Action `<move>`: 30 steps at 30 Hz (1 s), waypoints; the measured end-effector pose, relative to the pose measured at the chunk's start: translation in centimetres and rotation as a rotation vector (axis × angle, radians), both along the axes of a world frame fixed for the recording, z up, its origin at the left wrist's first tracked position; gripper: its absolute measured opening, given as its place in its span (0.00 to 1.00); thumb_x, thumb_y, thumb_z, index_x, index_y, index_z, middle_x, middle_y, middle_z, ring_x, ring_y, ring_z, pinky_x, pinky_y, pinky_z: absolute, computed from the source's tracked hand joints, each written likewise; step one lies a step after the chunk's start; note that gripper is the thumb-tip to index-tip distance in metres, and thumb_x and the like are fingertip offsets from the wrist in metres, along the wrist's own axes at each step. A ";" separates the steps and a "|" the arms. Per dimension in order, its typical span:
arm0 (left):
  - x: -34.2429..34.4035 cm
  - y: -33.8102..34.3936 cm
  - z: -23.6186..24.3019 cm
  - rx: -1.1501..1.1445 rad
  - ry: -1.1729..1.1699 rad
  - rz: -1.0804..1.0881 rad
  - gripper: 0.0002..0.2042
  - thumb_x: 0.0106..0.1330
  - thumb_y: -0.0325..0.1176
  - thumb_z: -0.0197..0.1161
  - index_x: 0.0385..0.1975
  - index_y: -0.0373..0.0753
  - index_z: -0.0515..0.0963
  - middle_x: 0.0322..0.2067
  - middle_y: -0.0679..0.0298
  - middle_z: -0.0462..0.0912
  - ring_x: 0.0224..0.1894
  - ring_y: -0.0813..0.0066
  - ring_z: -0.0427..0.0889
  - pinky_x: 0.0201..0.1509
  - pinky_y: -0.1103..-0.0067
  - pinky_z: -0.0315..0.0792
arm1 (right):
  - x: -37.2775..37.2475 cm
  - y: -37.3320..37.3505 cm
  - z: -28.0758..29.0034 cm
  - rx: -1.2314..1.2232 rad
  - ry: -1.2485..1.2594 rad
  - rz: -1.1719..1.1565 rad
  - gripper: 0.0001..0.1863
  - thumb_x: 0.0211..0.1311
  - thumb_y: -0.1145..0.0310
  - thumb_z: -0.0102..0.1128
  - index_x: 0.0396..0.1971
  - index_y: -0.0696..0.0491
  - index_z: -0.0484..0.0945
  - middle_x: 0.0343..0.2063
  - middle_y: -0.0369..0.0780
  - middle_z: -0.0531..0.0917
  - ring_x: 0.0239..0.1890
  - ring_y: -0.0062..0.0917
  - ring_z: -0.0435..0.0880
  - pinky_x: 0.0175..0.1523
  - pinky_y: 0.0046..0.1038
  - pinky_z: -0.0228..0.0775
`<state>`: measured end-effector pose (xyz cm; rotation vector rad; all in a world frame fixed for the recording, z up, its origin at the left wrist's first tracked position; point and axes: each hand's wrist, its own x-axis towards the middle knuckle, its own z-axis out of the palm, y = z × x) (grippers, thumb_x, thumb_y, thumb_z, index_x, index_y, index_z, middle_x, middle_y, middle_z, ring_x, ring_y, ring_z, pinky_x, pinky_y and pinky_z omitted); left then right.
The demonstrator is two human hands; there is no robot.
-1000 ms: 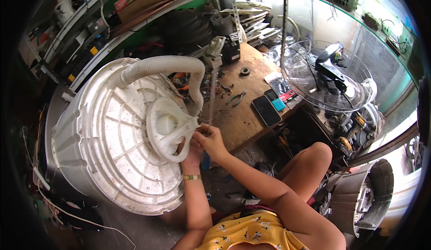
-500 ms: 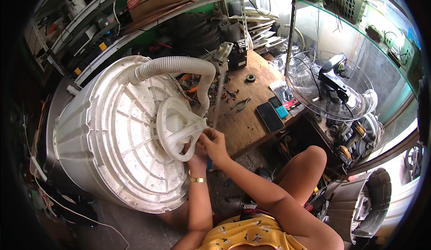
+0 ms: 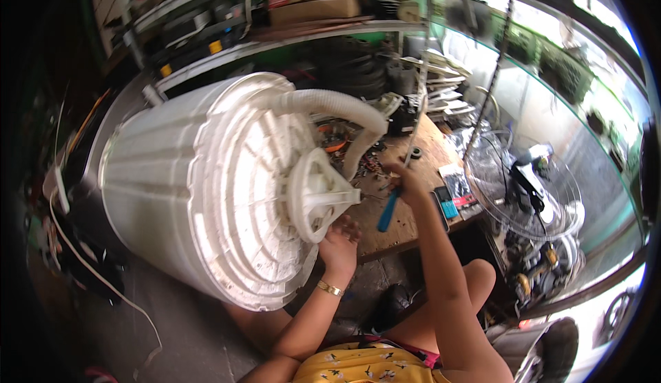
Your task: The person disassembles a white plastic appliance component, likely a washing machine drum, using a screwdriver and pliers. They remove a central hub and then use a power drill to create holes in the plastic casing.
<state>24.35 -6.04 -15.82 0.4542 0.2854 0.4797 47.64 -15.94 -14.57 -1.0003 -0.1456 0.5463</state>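
Note:
A big white plastic washing-machine tub (image 3: 155,166) lies on its side to my left, its ribbed round face toward the right. From that face juts a cone-shaped white hub (image 3: 313,197) with open struts. My left hand (image 3: 339,245) is just below the hub's tip, fingers apart and nothing visible in them. Whether its fingertips touch the hub, I cannot tell. Over the wooden tabletop (image 3: 385,242), my right hand (image 3: 407,185) is closed around a tool with a blue handle (image 3: 387,211), which points down toward me. The tool's working end is hidden and blurred.
A corrugated white hose (image 3: 334,101) arches from the tub over the table. Beside my right forearm lie a teal keypad phone (image 3: 447,207) and a small dark ring (image 3: 415,152). A fan with a wire guard (image 3: 533,190) stands at right. Loaded shelves (image 3: 227,56) line the back.
My right hand has left the hub and moved right and away over the tabletop with the blue-handled tool. My left hand has come out from under the hub, its fingers spread. The view has shifted.

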 end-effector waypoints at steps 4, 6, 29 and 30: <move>-1.0 0.1 -1.6 0.190 0.149 -0.078 0.30 0.68 0.58 0.42 0.62 0.43 0.64 0.53 0.63 0.71 0.54 0.69 0.70 0.60 0.68 0.62 | -7.2 -4.0 1.0 0.042 -0.073 0.005 0.22 0.66 0.74 0.49 0.60 0.50 0.63 0.37 0.42 0.80 0.22 0.24 0.75 0.29 0.28 0.72; -2.2 -3.0 -0.6 0.612 0.313 -0.122 0.28 0.70 0.52 0.45 0.63 0.38 0.61 0.56 0.59 0.68 0.57 0.68 0.68 0.63 0.70 0.59 | -9.9 -5.9 0.3 0.051 -0.126 -0.040 0.25 0.66 0.77 0.44 0.63 0.49 0.59 0.36 0.42 0.78 0.23 0.25 0.76 0.30 0.28 0.73; -16.9 7.8 33.2 2.539 -0.319 0.775 0.10 0.58 0.39 0.64 0.35 0.42 0.79 0.29 0.67 0.77 0.40 0.74 0.77 0.47 0.73 0.67 | -23.3 -5.8 36.0 0.352 -1.419 -0.536 0.25 0.67 0.42 0.46 0.47 0.49 0.71 0.24 0.35 0.75 0.12 0.13 0.61 0.13 0.15 0.47; -17.0 9.1 33.9 2.624 -0.356 0.770 0.08 0.57 0.39 0.65 0.32 0.43 0.80 0.30 0.68 0.77 0.42 0.76 0.77 0.48 0.73 0.66 | -26.8 -4.8 38.9 0.411 -1.311 -0.557 0.27 0.66 0.39 0.45 0.49 0.48 0.70 0.22 0.34 0.74 0.11 0.12 0.58 0.12 0.14 0.45</move>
